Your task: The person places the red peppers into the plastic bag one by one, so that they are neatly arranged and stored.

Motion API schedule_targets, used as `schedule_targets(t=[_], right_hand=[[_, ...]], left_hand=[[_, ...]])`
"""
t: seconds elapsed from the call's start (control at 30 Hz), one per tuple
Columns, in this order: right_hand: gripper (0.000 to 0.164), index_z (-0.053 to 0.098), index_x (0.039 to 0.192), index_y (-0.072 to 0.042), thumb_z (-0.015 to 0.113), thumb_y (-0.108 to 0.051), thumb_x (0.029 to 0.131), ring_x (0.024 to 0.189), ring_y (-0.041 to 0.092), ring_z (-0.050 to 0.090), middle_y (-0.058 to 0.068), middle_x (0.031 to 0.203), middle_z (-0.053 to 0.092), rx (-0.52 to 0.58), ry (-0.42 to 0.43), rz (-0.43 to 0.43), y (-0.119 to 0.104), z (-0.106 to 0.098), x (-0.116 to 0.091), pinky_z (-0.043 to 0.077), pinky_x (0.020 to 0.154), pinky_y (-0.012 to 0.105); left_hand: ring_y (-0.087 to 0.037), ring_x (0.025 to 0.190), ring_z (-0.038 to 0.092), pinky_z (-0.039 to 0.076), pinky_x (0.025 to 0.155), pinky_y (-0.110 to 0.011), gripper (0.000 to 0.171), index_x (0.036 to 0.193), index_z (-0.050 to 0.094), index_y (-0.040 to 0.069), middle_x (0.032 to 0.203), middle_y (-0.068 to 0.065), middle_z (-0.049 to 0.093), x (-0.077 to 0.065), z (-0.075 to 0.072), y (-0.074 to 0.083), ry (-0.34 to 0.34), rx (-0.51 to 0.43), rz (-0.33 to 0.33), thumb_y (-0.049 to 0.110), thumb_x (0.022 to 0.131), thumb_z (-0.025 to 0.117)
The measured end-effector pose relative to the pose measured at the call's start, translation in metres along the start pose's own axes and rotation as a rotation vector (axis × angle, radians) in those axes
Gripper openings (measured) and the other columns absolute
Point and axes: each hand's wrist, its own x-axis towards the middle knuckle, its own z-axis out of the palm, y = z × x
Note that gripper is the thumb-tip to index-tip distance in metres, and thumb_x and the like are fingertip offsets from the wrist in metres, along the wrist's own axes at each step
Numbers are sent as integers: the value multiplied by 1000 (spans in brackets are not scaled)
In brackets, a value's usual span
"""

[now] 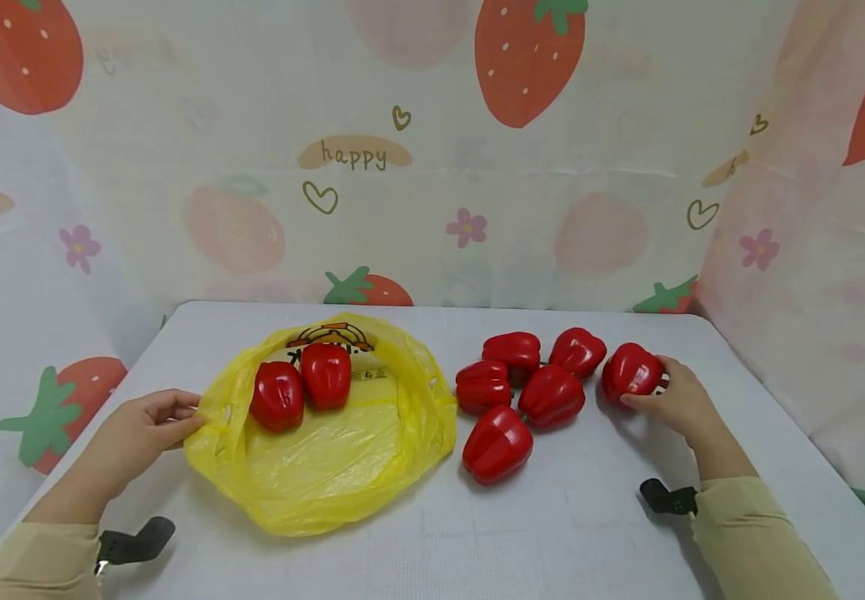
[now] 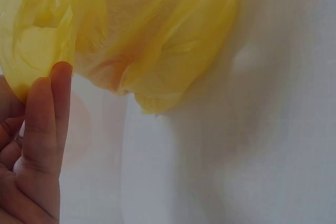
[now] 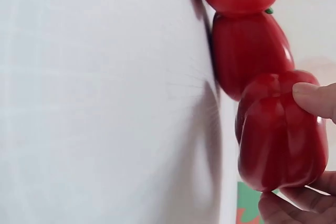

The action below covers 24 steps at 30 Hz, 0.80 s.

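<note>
My left hand [image 1: 136, 433] pinches the left rim of a yellow plastic bag [image 1: 320, 492], its mouth spread wide. In the left wrist view, the thin plastic [image 2: 173, 51] hangs from between thumb and fingers. Two red bell peppers, one at the left [image 1: 278, 397] and one beside it [image 1: 327, 377], lie inside the bag. On the right, my right hand [image 1: 687, 404] grips another red bell pepper [image 1: 627, 372] between thumb and fingers. The right wrist view shows this held pepper [image 3: 283, 135] seemingly a little off the tabletop, with the thumb [image 3: 315, 99] across it.
Between bag and right hand lie several more red bell peppers in a cluster, the nearest pepper [image 1: 497, 445] toward the front. All stand on a white table [image 1: 552, 533]. A strawberry-print cloth [image 1: 432, 183] hangs behind and at both sides.
</note>
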Motion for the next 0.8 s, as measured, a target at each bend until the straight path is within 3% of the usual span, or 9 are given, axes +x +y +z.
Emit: schedule_targets(t=[0.53,0.8], right_hand=[[93,19,141,3,73,-35,76,119,47,36,29,135,29,66,69,-124,-33,-25,0,47,84,54],[92,19,142,0,74,-31,75,118,46,40,26,137,32,88,60,-212,-62,-25,2,46,85,53]], left_hand=[[-20,87,60,53,79,-38,55,123,51,1,100,-10,60,-2,-2,1,-3,-4,-7,42,87,58],[-19,87,60,53,78,-36,55,123,51,1,101,-10,60,-1,-2,-1,-2,-13,-8,42,87,58]])
